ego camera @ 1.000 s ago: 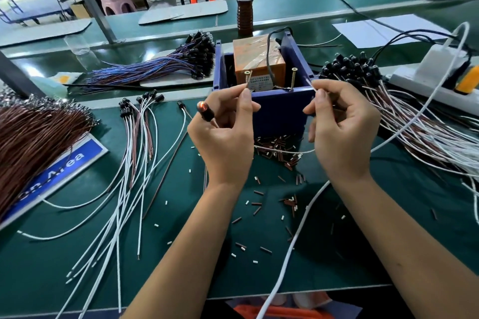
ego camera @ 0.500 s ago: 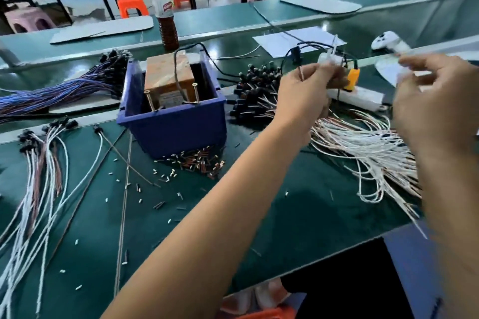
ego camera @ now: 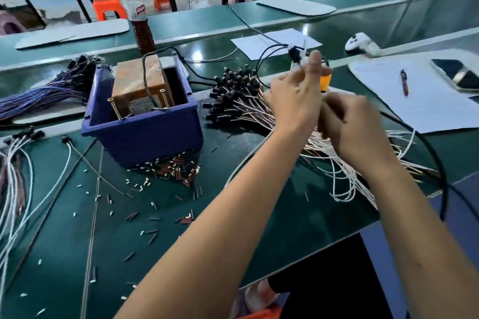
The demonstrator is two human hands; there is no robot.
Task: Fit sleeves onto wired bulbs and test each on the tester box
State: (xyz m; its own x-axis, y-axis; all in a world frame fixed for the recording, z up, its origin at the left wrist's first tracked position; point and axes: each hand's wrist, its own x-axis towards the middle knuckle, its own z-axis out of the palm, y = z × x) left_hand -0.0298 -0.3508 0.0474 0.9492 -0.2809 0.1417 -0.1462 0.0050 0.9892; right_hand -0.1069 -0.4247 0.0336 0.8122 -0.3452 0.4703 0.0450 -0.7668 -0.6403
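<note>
Single head-worn wide-angle view, looking forward and down over the green worktop (ego camera: 259,228), turned rightward; both forearms close in the foreground, blue tester box (ego camera: 145,134) left of centre, farther benches behind

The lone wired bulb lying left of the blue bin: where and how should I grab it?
Pinch the white wire just behind the black bulb head, coming straight down from above. It lies flat on the green mat, apart from the blue bin and the bundle of white wires, so there seems room for fingers either side. The head itself is small and likely to slip.
</note>
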